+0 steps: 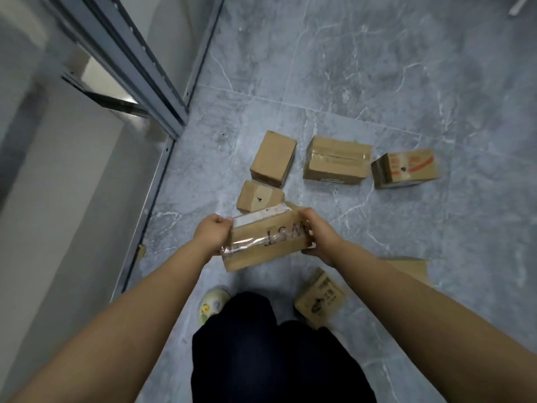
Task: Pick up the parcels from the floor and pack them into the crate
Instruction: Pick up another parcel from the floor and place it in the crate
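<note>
A taped cardboard parcel (266, 241) with dark lettering on its top is held above the floor between both hands. My left hand (212, 232) grips its left end and my right hand (318, 237) grips its right end. Several more cardboard parcels lie on the grey tiled floor: a small one (258, 199) just beyond the held parcel, a plain one (273, 158), a taped one (337, 162), one with red print (406, 168), and one by my right foot (319, 298). No crate is in view.
A grey metal shelving frame (151, 82) stands at the left, its upright reaching the floor near the parcels. A flat piece of cardboard (412, 269) lies at the right behind my right forearm. My dark trousers and a patterned slipper (212, 303) are below.
</note>
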